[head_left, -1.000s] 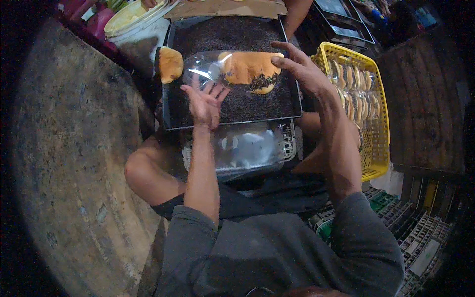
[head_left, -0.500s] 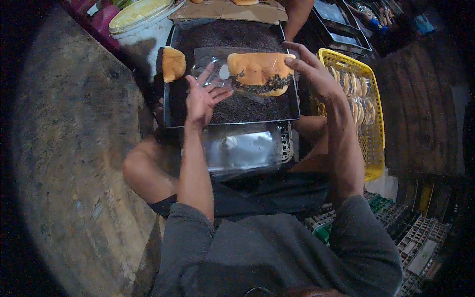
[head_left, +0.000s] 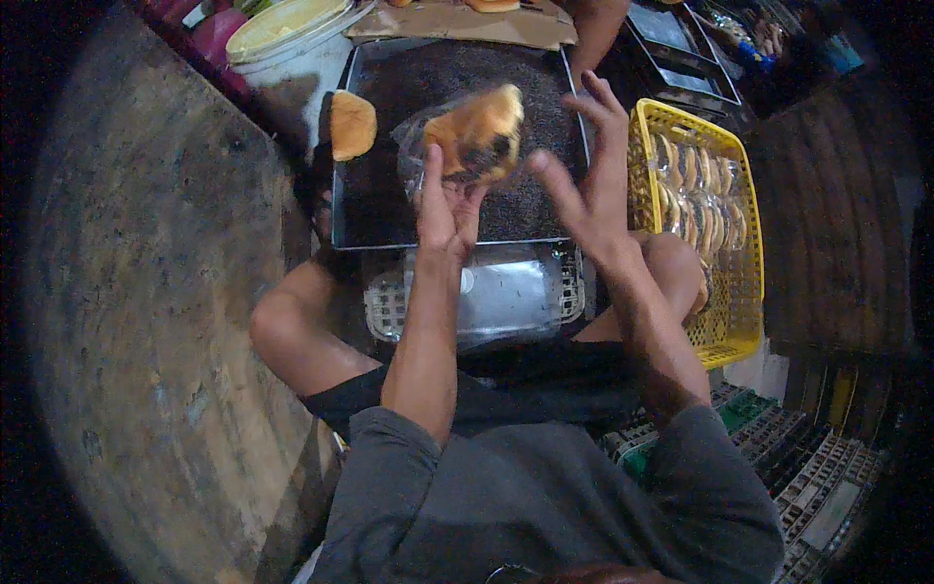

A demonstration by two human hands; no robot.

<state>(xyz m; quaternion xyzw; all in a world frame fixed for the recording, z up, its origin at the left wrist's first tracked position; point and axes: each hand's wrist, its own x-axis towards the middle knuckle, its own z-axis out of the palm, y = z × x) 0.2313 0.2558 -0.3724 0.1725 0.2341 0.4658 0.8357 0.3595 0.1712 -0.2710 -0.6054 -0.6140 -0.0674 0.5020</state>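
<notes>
Over a tray of dark sprinkles (head_left: 525, 209), my left hand (head_left: 448, 211) grips a bread bun (head_left: 467, 125) from below, thumb on its near side. Clear plastic bagging surrounds the bun's left part, and dark sprinkles coat its lower right; motion blurs it. My right hand (head_left: 598, 185) is raised to the right of the bun, touching nothing, with thumb and fingers spread. Another bun (head_left: 352, 127) rests at the tray's left edge. Below the tray, a stack of clear plastic bags (head_left: 506, 297) lies over a pale basket (head_left: 386, 310) between my legs.
At the right stands a yellow basket (head_left: 756, 263) holding several bagged buns (head_left: 696, 175). Cardboard (head_left: 462, 29) with buns lies beyond the tray, beside a white tub (head_left: 292, 34). Another person's arm (head_left: 598, 29) is at the far side. Crates (head_left: 817, 487) sit at lower right.
My right hand has let go of the bun and moved away with fingers spread. My left hand has moved right and closed on the bun, which now tilts and has shifted left.
</notes>
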